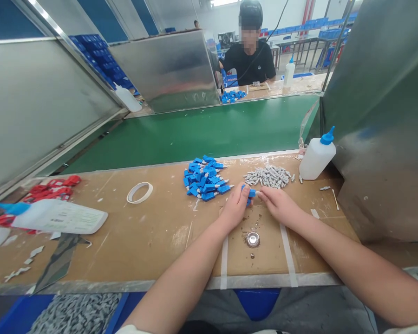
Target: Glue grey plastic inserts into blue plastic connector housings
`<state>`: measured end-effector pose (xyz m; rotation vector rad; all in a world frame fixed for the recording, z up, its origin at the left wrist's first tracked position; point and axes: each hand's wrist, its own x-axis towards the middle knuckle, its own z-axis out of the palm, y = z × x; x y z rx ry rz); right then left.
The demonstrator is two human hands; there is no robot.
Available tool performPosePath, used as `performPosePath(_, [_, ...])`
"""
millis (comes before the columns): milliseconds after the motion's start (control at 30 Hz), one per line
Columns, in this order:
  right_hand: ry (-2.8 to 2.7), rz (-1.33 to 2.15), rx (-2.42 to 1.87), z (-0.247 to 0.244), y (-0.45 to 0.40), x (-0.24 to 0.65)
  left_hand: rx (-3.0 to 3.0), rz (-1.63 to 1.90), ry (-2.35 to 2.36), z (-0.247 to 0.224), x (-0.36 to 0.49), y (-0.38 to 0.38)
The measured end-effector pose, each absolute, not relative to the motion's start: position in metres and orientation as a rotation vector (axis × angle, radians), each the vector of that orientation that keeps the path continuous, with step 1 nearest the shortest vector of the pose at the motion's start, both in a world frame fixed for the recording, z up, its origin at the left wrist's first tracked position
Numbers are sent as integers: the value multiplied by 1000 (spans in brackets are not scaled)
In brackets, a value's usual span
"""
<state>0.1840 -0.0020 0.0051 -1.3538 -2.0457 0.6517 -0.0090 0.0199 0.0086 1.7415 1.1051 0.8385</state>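
Observation:
My left hand (235,206) pinches a small blue plastic part (250,192) over the brown worktop. My right hand (277,202) meets it from the right, fingertips on a small grey piece at the blue part's end; that piece is mostly hidden. A heap of several blue parts (205,178) lies just beyond my left hand. A pile of small grey metal pieces (270,176) lies just beyond my right hand.
A white squeeze bottle with a blue cap (317,157) stands at the right by a metal partition (379,139). A tape ring (140,192), another bottle lying flat (52,216), red parts (52,187), a green conveyor (202,132). A person sits opposite (251,55).

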Motion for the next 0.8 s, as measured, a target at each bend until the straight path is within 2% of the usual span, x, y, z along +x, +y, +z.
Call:
performPosePath(367, [-1883,739,-1411,-10,-1,174,1748,841,1316,10,4,11])
performPosePath(533, [-1905,773,-1266,2,3,184,1968,792,1312,31,-11,18])
performPosePath(700, [-1824,391,-1536,14,15,207,2179,863,1887,53,-55,39])
performPosePath(800, [-1963,202,-1643,16,17,215,2090,682,2145,52,-78,52])
